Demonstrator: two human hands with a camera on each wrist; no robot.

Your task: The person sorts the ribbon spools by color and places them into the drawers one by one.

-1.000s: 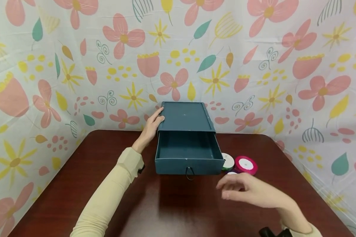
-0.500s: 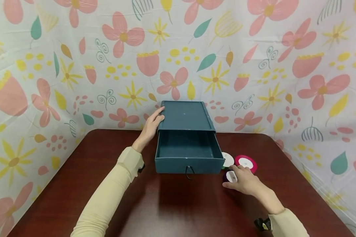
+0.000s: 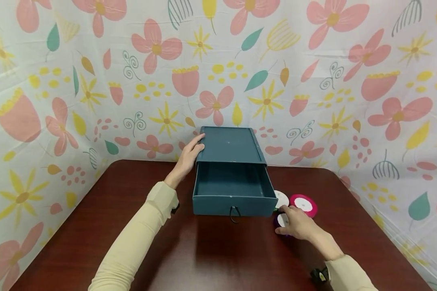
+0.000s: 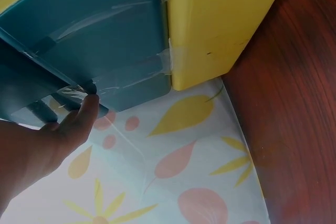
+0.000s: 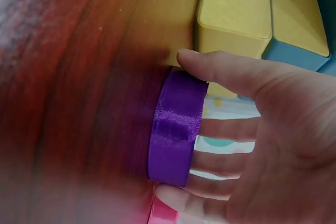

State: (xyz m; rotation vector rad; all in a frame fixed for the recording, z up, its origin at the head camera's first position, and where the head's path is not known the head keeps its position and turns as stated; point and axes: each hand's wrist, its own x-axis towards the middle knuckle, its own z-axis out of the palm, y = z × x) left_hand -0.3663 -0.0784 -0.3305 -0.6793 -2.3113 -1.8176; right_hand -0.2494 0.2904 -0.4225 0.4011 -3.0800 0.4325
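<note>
Blue cabinet (image 3: 231, 144) with drawer (image 3: 218, 205) extended, its interior visible; left hand (image 3: 185, 158) rests outstretched on cabinet edge; right hand (image 3: 301, 224) grips purple ribbon spool (image 5: 176, 127).

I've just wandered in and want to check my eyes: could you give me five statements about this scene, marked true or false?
1. The right hand has its thumb and fingers around the purple ribbon roll. True.
2. The drawer is fully closed. False: the drawer is pulled open.
3. The left hand touches the cabinet. True.
4. The pink ribbon roll lies inside the drawer. False: the pink ribbon roll lies on the table.
5. A black loop hangs at the drawer's front. True.
</note>
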